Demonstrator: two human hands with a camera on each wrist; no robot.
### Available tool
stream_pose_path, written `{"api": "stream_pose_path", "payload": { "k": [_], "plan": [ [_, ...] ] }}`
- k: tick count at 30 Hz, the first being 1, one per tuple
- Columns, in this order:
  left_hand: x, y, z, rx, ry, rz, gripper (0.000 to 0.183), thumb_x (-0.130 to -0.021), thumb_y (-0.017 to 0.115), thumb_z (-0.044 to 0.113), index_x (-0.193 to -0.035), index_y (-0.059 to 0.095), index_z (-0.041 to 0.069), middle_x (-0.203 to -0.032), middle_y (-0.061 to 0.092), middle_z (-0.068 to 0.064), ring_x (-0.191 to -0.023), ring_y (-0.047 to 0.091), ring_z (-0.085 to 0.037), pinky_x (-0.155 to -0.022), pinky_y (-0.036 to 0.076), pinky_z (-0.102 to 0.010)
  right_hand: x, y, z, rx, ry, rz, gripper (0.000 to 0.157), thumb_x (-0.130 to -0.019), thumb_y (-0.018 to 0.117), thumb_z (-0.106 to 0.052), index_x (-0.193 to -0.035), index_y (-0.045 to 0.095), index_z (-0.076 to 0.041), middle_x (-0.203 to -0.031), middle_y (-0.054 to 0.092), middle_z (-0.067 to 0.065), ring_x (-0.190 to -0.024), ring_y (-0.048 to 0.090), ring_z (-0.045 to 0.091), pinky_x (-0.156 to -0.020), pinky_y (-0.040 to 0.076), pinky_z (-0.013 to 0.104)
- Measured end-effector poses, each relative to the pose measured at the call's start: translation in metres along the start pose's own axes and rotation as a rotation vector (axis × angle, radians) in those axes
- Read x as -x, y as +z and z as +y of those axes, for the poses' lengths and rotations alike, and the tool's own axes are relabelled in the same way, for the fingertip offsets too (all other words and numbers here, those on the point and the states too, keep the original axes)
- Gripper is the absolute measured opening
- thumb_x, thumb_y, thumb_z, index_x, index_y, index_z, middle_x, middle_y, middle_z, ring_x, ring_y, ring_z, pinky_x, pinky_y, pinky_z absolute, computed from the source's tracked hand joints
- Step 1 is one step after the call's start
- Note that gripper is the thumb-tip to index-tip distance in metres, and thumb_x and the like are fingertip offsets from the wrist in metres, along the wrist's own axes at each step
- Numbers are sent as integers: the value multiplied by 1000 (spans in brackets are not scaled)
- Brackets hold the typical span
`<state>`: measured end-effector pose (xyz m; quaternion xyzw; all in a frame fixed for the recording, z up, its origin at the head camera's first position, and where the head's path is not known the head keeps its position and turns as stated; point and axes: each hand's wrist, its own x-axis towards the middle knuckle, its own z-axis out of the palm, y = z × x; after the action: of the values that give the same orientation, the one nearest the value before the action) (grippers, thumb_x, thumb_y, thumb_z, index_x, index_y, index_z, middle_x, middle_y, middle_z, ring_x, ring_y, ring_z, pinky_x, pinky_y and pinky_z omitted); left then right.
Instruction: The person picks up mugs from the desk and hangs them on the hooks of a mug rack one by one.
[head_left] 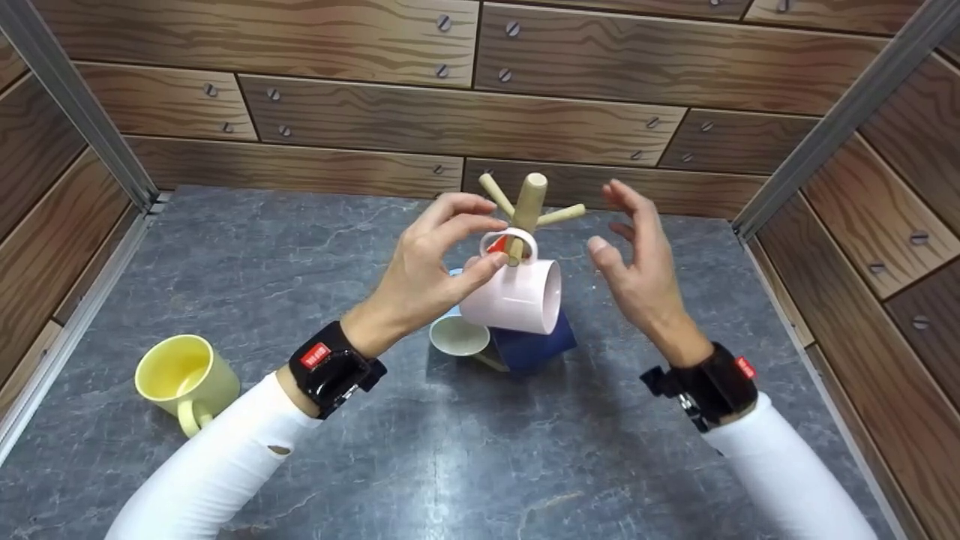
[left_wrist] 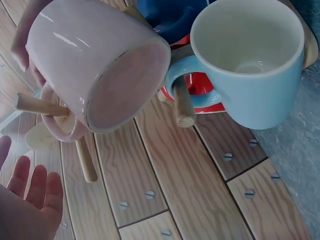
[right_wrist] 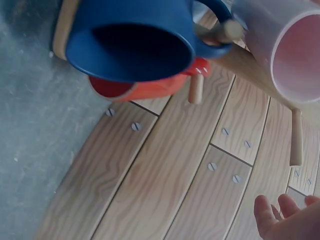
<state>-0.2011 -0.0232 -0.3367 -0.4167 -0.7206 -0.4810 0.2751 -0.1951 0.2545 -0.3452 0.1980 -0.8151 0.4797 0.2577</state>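
Note:
A pink mug (head_left: pixel 506 300) hangs tilted by its handle on an upper peg of a wooden mug tree (head_left: pixel 530 199). My left hand (head_left: pixel 427 255) is at that handle, thumb and index finger spread around the peg tip. In the left wrist view, a gap shows between the fingers (left_wrist: pixel 37 190) and the handle. To the right of the tree, my right hand (head_left: pixel 641 270) hovers in the air with loosely bent fingers, holding nothing. Lower on the tree hang a light blue mug (left_wrist: pixel 255 90), a dark blue mug (right_wrist: pixel 130 50) and a red mug (right_wrist: pixel 155 87), which is partly hidden.
A yellow mug (head_left: pixel 217 379) stands on the grey marbled table (head_left: pixel 315 480), left of my left forearm. Two upper pegs (head_left: pixel 564 215) stick out bare. Wood-patterned walls (head_left: pixel 375 120) with metal corner posts (head_left: pixel 82 105) enclose the back and sides.

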Motion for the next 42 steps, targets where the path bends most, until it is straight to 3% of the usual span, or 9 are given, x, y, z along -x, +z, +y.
{"api": "stream_pose_path", "payload": {
  "k": [5,10,16,23,30,42],
  "plan": [
    [-2,5,1,-40,77,-33,27,-92,79,17,-115,75,3,-126,62,-15,-117,60,-25,-98,50,-37,-20,1,-9,57,-116,-22,61,-93,62,-24,-149,51,-3,-150,51,13,-137,48,23,-108,45,37],
    [-2,9,2,-107,171,-73,22,-94,78,16,-113,78,7,-123,65,-15,-115,60,-28,-98,51,-38,-37,8,-19,71,-242,-34,52,-93,63,-23,-144,61,-11,-148,55,8,-135,50,23,-110,44,41],
    [-2,14,2,-138,210,-90,11,-95,75,11,-105,79,7,-112,68,-10,-103,62,-25,-90,53,-34,-46,21,-28,119,-315,-75,44,-96,65,-15,-139,65,-9,-141,62,5,-132,56,22,-111,43,41],
    [1,19,3,-123,194,-96,14,-95,75,5,-108,77,3,-111,68,-10,-106,65,-23,-93,54,-29,-45,26,-29,143,-314,-133,36,-105,56,-10,-139,64,-3,-135,67,8,-113,67,19,-82,58,25],
    [0,22,4,-136,171,-80,10,-93,76,5,-103,77,3,-109,68,-9,-106,67,-21,-94,55,-27,-48,30,-29,140,-324,-137,33,-106,55,-9,-136,65,1,-132,69,8,-111,69,19,-81,60,28],
    [1,20,3,-164,189,-57,8,-94,75,4,-101,77,4,-107,69,-9,-103,68,-21,-94,55,-27,-53,33,-32,146,-298,-124,26,-105,61,-11,-125,71,1,-119,75,7,-94,72,14,-76,59,21]
  ]
}}
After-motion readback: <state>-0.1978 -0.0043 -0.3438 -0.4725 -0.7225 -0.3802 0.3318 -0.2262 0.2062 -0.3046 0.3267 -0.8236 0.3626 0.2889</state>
